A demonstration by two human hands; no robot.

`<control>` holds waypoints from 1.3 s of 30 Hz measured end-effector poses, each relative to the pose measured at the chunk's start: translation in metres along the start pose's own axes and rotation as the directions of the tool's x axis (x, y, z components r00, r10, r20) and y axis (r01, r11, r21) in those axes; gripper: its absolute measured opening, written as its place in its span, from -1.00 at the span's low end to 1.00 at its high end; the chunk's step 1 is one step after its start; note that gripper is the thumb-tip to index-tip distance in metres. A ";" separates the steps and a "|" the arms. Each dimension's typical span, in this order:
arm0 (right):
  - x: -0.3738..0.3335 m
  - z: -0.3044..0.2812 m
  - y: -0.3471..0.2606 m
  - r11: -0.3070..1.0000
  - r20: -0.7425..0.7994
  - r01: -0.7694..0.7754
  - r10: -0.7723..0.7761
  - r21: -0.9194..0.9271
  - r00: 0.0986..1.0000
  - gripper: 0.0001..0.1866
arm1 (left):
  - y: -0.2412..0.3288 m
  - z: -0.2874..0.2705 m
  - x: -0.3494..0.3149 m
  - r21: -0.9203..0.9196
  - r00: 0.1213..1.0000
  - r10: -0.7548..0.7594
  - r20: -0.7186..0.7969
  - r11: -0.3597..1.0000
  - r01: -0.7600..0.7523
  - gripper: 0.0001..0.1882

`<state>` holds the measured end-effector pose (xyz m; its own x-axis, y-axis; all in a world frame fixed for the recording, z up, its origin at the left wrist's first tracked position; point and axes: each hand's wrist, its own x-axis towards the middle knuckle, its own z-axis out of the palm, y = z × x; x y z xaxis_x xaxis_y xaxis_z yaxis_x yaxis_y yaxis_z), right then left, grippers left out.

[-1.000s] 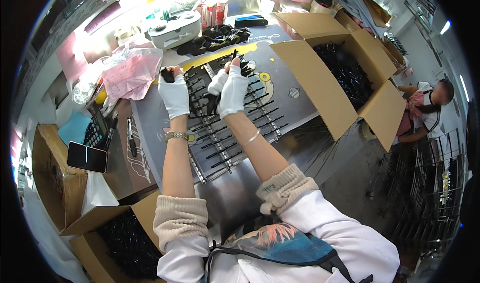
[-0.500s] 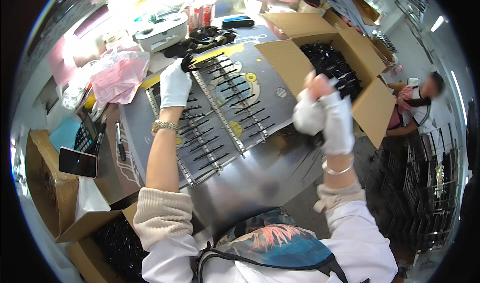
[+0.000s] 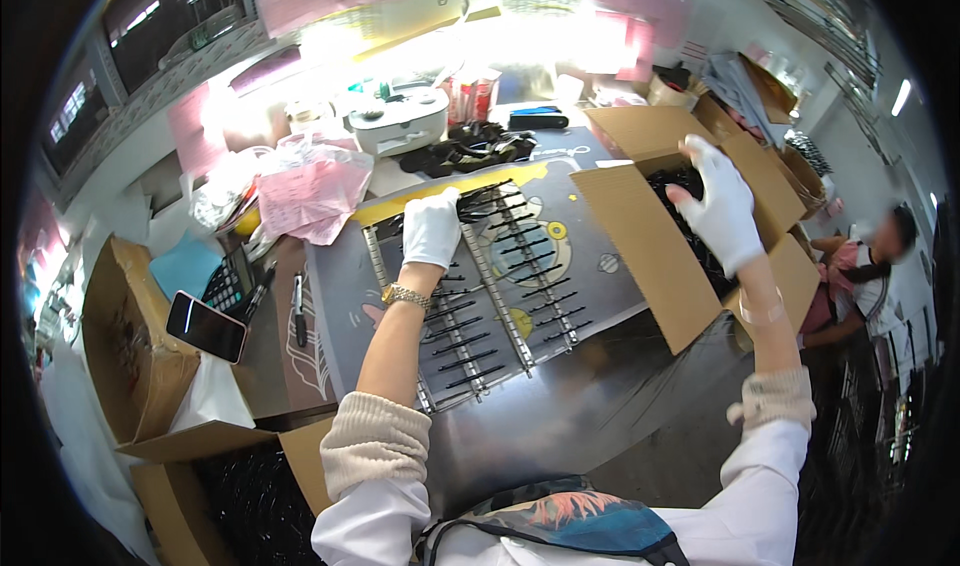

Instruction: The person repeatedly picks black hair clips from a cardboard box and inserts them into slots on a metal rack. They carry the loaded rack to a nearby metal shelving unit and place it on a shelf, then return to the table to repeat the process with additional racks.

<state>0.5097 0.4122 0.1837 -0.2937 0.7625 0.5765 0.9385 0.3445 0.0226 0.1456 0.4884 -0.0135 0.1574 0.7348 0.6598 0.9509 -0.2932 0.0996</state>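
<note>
My left hand [image 3: 432, 228], in a white glove, is closed at the far end of a metal rack [image 3: 499, 301]. Dark, thin pieces show beside its fingertips; their ends are partly hidden by the glove. Rows of slim black rods [image 3: 468, 351] lie across the rack's rails. Over an open cardboard box [image 3: 640, 256] on the right, my gloved right hand [image 3: 722, 211] is spread, thumb apart, holding nothing I can see. Many glossy black pieces [image 3: 672, 188] fill that box, partly hidden behind the hand.
A grey printed mat [image 3: 600, 311] lies under the rack on a metal table. Behind are a black tangled bundle [image 3: 470, 151] and a white device [image 3: 400, 126]. At left are a phone [image 3: 207, 327], a marker [image 3: 299, 311] and cardboard boxes. Another person [image 3: 850, 276] is at far right.
My right hand has moved right and away from me, from beside the box to over it, and its fingers have spread. My left hand stays at the rack's far end. The view has shifted.
</note>
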 end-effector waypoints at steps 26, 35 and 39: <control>-0.214 0.145 -0.165 0.917 -0.075 0.141 -0.122 0.372 0.990 -0.35 | 0.081 -0.072 -0.031 -0.623 0.976 0.110 -0.186 0.755 -0.203 -0.65; -0.216 0.131 -0.167 0.918 -0.077 0.147 -0.127 0.367 0.989 -0.43 | 0.042 -0.154 -0.012 -0.654 0.806 -0.525 -0.275 0.716 0.244 -0.92; -0.217 0.121 -0.148 0.880 -0.031 0.230 -0.239 0.415 0.970 -0.31 | -0.009 -0.249 -0.102 -0.460 0.886 -0.410 -0.217 0.843 0.278 -0.85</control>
<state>0.4125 0.2622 -0.0437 -0.5039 0.6406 0.5794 0.6829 0.7062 -0.1868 0.0544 0.2636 0.1038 -0.3086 0.6382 0.7053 0.7228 -0.3247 0.6101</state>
